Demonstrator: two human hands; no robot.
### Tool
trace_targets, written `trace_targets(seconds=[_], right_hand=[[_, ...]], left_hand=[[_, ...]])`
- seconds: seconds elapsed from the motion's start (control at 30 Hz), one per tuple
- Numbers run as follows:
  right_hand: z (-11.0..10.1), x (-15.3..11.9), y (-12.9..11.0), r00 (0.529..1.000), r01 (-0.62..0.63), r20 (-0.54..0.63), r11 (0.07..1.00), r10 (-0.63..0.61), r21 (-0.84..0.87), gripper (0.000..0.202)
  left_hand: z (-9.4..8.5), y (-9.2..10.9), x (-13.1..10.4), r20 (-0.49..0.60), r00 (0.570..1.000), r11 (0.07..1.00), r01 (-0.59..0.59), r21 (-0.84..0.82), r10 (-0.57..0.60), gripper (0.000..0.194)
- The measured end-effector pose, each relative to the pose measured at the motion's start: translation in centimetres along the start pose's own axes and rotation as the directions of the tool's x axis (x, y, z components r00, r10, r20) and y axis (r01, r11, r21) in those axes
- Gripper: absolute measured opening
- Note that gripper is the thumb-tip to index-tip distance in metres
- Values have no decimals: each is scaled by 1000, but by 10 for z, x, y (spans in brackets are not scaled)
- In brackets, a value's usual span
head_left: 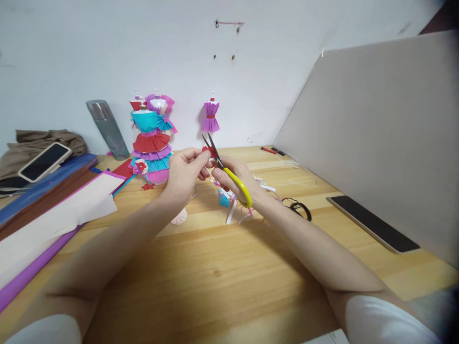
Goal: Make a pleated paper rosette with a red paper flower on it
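Note:
My left hand (pixel 186 169) pinches a small red paper piece (pixel 209 152) between thumb and fingers above the middle of the table. Yellow-handled scissors (pixel 238 184) are in my right hand (pixel 234 174), their blades parted and pointing up and away, right at the red piece. Below my hands lies a pile of paper scraps (pixel 225 198) in blue, white and pink. A round pale paper piece (pixel 179 217) rests beneath my left wrist. Behind my left hand stands a form in a layered paper dress (pixel 152 143), with a red paper flower (pixel 148 187) at its foot.
Rolled and flat coloured papers (pixel 60 215), a phone (pixel 45 161) and brown cloth (pixel 53 138) lie at the left. A bottle (pixel 107 129) leans on the wall near a small purple dress (pixel 211 116). Black cord (pixel 300 209) and a dark flat device (pixel 375 223) are at right.

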State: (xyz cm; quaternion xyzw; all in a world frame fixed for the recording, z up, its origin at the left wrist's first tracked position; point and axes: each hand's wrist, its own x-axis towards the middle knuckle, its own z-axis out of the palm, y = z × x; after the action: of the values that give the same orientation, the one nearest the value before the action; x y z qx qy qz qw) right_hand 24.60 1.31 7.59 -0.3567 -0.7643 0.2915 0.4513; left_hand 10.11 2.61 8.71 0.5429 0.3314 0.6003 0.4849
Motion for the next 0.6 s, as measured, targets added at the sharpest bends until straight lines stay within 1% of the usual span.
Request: trace_targets(seconds=[0.1, 0.27, 0.37, 0.5, 0.6], right_hand=[[1, 0, 1, 1000, 1, -15, 1000, -1, -2, 34], [4, -1, 1, 999, -24, -36, 1000, 23, -14, 38], [5, -1, -1, 998, -43, -45, 998, 41, -43, 41], [6, -2, -1, 997, -52, -56, 995, 47, -84, 44], [7, -3, -1, 997, -47, -57, 996, 43, -73, 43]], left_hand=[[1, -1, -1, -28, 1000, 1000, -4, 7, 4, 18], [4, -8, -3, -104, 995, 1000, -7, 15, 9, 18], [5, -11, -4, -117, 993, 1000, -1, 28, 5, 19], [6, -11, -5, -121, 993, 1000, 13, 11, -12, 18], [7, -10, -6, -115, 993, 1000, 6, -12, -7, 19]])
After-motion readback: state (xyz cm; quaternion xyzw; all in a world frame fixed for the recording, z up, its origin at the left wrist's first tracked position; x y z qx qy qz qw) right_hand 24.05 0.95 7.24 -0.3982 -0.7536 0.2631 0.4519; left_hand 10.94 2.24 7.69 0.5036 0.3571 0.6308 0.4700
